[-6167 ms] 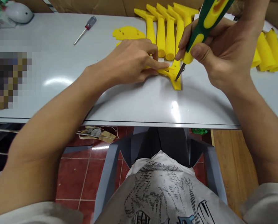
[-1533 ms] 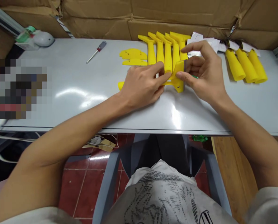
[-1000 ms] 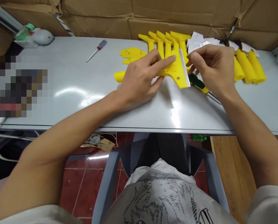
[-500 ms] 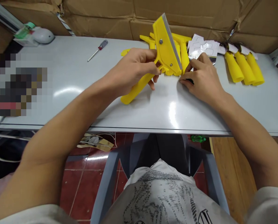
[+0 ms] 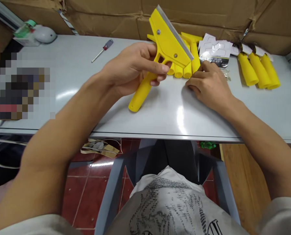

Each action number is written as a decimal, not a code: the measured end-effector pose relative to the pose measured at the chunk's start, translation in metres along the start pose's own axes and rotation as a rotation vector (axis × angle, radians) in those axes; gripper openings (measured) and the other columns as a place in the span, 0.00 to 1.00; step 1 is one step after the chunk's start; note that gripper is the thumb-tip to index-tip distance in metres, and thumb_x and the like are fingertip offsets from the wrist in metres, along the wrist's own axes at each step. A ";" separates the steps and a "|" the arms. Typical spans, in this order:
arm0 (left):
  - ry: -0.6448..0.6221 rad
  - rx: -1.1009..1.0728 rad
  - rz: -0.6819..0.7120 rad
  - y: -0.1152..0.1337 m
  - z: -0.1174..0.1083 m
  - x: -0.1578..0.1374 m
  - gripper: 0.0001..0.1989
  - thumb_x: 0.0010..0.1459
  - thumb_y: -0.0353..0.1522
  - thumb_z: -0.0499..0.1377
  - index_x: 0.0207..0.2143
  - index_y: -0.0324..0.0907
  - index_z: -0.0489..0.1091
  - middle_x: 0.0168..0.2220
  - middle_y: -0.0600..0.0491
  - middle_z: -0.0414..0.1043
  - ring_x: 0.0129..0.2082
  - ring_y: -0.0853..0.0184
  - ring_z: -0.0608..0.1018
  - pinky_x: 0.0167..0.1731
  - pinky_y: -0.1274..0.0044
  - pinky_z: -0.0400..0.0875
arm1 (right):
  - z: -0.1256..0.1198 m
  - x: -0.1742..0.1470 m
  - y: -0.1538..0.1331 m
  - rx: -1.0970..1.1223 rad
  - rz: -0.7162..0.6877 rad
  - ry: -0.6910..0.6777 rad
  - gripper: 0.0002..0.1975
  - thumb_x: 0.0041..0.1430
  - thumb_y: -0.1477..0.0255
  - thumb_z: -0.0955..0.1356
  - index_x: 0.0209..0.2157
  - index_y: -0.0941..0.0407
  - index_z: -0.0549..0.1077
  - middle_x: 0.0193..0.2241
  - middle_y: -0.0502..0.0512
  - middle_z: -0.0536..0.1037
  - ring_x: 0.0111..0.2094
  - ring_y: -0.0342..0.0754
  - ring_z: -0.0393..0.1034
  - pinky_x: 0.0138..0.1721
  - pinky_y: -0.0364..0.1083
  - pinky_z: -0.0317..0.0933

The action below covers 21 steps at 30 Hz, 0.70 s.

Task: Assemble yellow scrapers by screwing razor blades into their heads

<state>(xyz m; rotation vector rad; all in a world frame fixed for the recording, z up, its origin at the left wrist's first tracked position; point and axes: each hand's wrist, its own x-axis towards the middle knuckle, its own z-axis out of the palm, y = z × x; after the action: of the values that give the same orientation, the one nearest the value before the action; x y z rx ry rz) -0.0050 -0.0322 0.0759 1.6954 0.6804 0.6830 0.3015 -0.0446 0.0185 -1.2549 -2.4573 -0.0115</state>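
My left hand (image 5: 135,67) is wrapped around the handle of a yellow scraper (image 5: 168,37), raised above the table with its metal blade edge facing up and right. Two screws show on the scraper's head. My right hand (image 5: 210,85) rests on the table with bent fingers drawn together; whatever lies under the fingertips is hidden. Just behind it are several more yellow scrapers (image 5: 195,57), partly covered by the raised one. White printed cards (image 5: 215,50) lie beyond my right knuckles, and a small clear packet (image 5: 225,74) pokes out beside that hand.
Three yellow scrapers (image 5: 248,70) lie at the right with white cards at their heads. A screwdriver (image 5: 107,44) is on the grey table (image 5: 74,75) at the left. Behind stands a cardboard wall (image 5: 106,19); a white rounded device (image 5: 45,34) sits at the back left.
My left hand has shifted the scraper slightly up and left, turning its head face more toward me. The fingers of my right hand have drawn closer together at the table.
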 end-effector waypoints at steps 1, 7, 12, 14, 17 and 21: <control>0.000 0.012 0.002 0.000 -0.003 0.000 0.27 0.60 0.53 0.86 0.43 0.50 0.78 0.39 0.50 0.79 0.42 0.60 0.70 0.39 0.63 0.64 | -0.001 0.000 -0.002 0.015 0.005 -0.014 0.15 0.77 0.78 0.68 0.38 0.51 0.85 0.42 0.64 0.89 0.62 0.69 0.77 0.71 0.75 0.70; 0.170 0.069 -0.044 0.018 -0.003 -0.010 0.26 0.61 0.51 0.84 0.43 0.47 0.78 0.46 0.51 0.80 0.40 0.66 0.66 0.40 0.64 0.60 | -0.010 -0.003 -0.003 0.119 -0.092 0.113 0.11 0.75 0.72 0.72 0.48 0.44 0.88 0.45 0.56 0.90 0.55 0.68 0.83 0.59 0.69 0.78; 0.304 0.117 -0.034 0.019 0.002 -0.011 0.26 0.59 0.52 0.83 0.41 0.44 0.81 0.50 0.49 0.84 0.38 0.68 0.67 0.37 0.64 0.60 | -0.025 -0.002 -0.011 0.461 -0.077 0.408 0.03 0.71 0.64 0.78 0.44 0.43 0.89 0.41 0.54 0.90 0.39 0.56 0.85 0.44 0.60 0.82; 0.289 0.163 -0.010 0.010 0.003 -0.009 0.25 0.61 0.53 0.82 0.42 0.45 0.82 0.47 0.48 0.85 0.37 0.66 0.69 0.37 0.64 0.63 | -0.029 -0.002 -0.018 0.589 -0.063 0.529 0.05 0.70 0.60 0.82 0.44 0.44 0.89 0.43 0.57 0.90 0.40 0.56 0.85 0.43 0.59 0.83; 0.250 0.206 -0.024 -0.004 0.007 -0.006 0.18 0.63 0.49 0.80 0.40 0.48 0.82 0.38 0.50 0.82 0.34 0.65 0.71 0.34 0.65 0.66 | -0.029 -0.002 -0.028 0.648 -0.076 0.626 0.05 0.74 0.59 0.81 0.46 0.43 0.90 0.44 0.57 0.89 0.44 0.58 0.87 0.47 0.61 0.84; 0.205 0.267 -0.060 -0.009 0.018 -0.009 0.10 0.69 0.42 0.73 0.38 0.48 0.82 0.32 0.50 0.78 0.31 0.63 0.76 0.33 0.65 0.73 | -0.025 -0.006 -0.036 0.540 -0.107 0.613 0.05 0.77 0.59 0.78 0.49 0.40 0.90 0.44 0.54 0.91 0.45 0.58 0.86 0.49 0.61 0.85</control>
<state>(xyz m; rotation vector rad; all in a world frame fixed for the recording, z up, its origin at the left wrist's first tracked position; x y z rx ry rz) 0.0016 -0.0482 0.0629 1.8549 0.9993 0.7562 0.2844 -0.0753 0.0460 -0.7393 -1.8192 0.1958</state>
